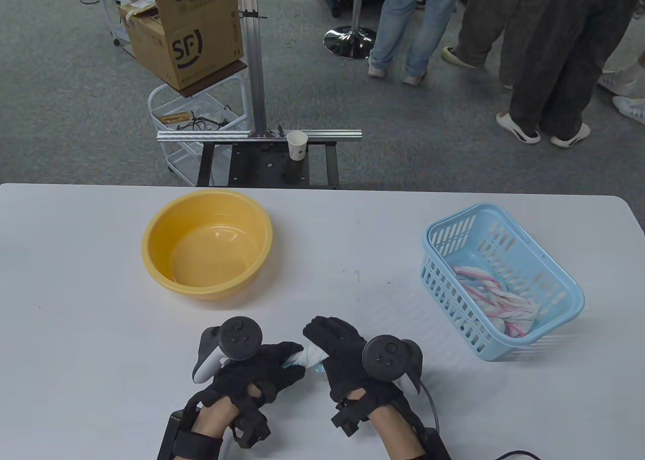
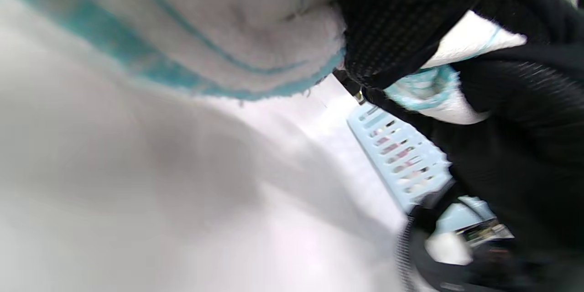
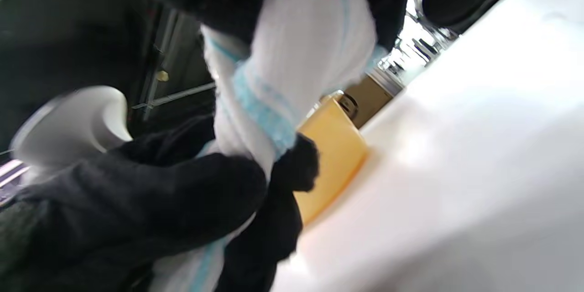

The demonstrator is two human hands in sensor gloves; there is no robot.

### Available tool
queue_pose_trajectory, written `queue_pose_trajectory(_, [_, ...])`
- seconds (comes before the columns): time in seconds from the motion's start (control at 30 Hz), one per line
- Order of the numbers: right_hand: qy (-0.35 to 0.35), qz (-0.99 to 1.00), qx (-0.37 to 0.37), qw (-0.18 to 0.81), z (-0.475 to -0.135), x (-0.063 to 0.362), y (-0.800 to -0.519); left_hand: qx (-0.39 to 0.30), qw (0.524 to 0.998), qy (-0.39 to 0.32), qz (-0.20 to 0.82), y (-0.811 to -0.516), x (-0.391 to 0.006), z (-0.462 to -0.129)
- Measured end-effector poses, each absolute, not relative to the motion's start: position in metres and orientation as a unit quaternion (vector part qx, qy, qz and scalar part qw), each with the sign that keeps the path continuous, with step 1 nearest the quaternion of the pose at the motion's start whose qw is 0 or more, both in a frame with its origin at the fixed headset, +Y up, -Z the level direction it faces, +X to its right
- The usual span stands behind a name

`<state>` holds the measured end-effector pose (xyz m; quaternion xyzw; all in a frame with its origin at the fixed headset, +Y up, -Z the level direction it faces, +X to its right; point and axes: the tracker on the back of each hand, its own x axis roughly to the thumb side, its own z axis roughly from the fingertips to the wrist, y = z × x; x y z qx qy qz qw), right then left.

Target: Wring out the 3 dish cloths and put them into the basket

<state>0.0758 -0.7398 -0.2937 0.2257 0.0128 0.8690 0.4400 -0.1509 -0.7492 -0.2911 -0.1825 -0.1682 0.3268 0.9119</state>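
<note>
Table view: my left hand (image 1: 252, 367) and right hand (image 1: 347, 356), fingers curled, grip opposite ends of a twisted white dish cloth with teal stripes (image 1: 308, 355) above the white counter (image 1: 90, 304). Two twisted cloths (image 1: 496, 299) lie in the pale-blue slotted plastic basket (image 1: 564, 278); round yellow plastic basin (image 1: 156, 248) at left.

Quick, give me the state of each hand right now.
Left hand: closed around one end of the white-and-teal dish cloth.
Right hand: closed around the same cloth's other end.
</note>
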Motion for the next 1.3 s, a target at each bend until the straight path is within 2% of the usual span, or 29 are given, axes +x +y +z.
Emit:
queue_pose_trajectory(0.1, [0.074,0.856,0.196,0.472,-0.299,0.082,-0.748,-0.122,0.938,-0.176,0.272,-0.743,-0.149,-0.288])
queue_pose_trajectory(0.2, [0.152,0.816,0.169,0.532,-0.303,0.091,-0.756,-0.087,0.943,-0.185,0.263,-0.739,-0.148,-0.286])
queue_pose_trajectory(0.47, [0.274,0.688,0.149,0.655,-0.307,0.100,-0.772,-0.046,0.942,-0.192,0.270,-0.733,-0.151,-0.282])
queue_pose_trajectory(0.53, [0.272,0.676,0.141,0.671,-0.307,0.100,-0.773,-0.037,0.935,-0.208,0.284,-0.731,-0.148,-0.279])
queue_pose_trajectory(0.7, [0.246,0.665,0.119,0.695,-0.307,0.097,-0.774,0.032,0.944,-0.239,0.226,-0.720,-0.136,-0.268])
queue_pose_trajectory(0.87, [0.263,0.676,0.098,0.682,-0.306,0.094,-0.781,0.029,0.941,-0.255,0.220,-0.727,-0.127,-0.265])
queue_pose_trajectory(0.93, [0.263,0.682,0.066,0.680,-0.305,0.097,-0.784,0.030,0.945,-0.254,0.206,-0.728,-0.125,-0.265])
queue_pose_trajectory(1.13, [0.252,0.619,0.063,0.741,-0.306,0.102,-0.781,0.034,0.947,-0.208,0.243,-0.724,-0.133,-0.270])
queue_pose_trajectory(1.2, [0.217,0.608,0.067,0.761,-0.306,0.102,-0.777,0.023,0.939,-0.175,0.295,-0.726,-0.144,-0.274])
queue_pose_trajectory(1.3, [0.161,0.650,0.102,0.736,-0.307,0.101,-0.766,-0.009,0.915,-0.122,0.386,-0.735,-0.161,-0.282])
